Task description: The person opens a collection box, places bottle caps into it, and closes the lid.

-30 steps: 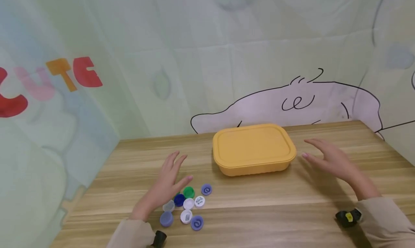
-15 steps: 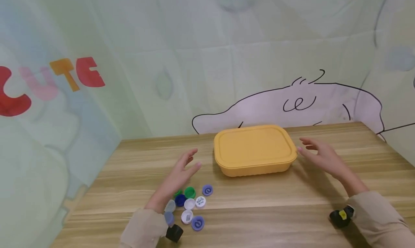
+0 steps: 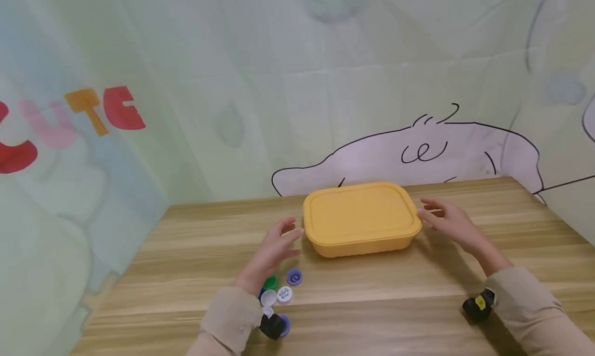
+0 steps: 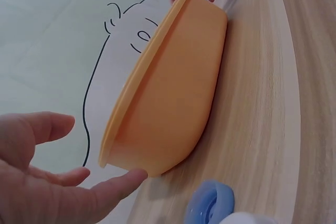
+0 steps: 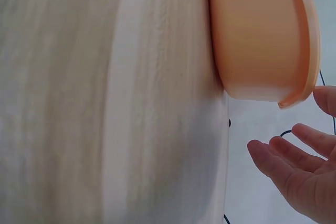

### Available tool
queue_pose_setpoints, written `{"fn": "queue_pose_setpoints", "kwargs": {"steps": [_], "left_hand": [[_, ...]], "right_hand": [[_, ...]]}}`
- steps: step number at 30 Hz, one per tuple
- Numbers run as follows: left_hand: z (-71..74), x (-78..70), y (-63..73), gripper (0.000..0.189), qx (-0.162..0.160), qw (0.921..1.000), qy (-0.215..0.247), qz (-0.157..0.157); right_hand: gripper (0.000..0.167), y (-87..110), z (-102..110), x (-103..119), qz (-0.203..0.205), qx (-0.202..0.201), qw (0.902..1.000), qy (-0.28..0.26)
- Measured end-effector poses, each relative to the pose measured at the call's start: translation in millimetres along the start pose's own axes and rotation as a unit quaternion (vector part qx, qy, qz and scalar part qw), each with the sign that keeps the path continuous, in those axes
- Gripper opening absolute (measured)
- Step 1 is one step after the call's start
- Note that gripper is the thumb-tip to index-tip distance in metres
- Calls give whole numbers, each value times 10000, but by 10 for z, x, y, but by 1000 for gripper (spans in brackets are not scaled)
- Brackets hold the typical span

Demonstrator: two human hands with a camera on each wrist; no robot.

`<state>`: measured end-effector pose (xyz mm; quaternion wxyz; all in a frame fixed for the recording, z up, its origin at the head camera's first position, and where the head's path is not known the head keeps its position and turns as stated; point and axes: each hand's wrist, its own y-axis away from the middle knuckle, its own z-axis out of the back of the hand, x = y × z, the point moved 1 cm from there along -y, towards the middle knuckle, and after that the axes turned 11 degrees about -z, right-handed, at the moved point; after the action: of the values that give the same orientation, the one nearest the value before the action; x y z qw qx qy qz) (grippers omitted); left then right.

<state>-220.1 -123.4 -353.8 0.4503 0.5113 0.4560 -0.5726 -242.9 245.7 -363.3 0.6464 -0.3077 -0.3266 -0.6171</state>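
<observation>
A yellow lidded food container (image 3: 362,214) lies flat near the back of the table, its lid on. My left hand (image 3: 273,248) is beside its left end, fingers loosely bent and spread, holding nothing. In the left wrist view, that hand's lower finger (image 4: 126,183) overlaps the container's bottom corner; whether it touches cannot be told. My right hand (image 3: 450,226) is at the container's right end. Its thumb (image 5: 326,99) lies at or very near the lid rim, and the other fingers are loosely bent below, apart from the wall.
Several bottle caps lie in front of the container, including a purple cap (image 3: 294,277), a green cap (image 3: 270,282) and a white cap (image 3: 284,294). My left forearm hides part of the group. A printed cloth (image 3: 232,87) hangs behind the wooden table (image 3: 353,304).
My left hand has moved right, from over the caps to the container's left end. My right hand has come left to its right end. The container has stayed in place.
</observation>
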Motion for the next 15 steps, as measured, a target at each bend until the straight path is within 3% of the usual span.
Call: {"fn": "queue_pose_setpoints", "kwargs": {"steps": [15], "left_hand": [[-168,104,-225,53,-410,9985,322,177]], "right_hand": [[60,-201,-84,25,-393,239,9982,-394]]}}
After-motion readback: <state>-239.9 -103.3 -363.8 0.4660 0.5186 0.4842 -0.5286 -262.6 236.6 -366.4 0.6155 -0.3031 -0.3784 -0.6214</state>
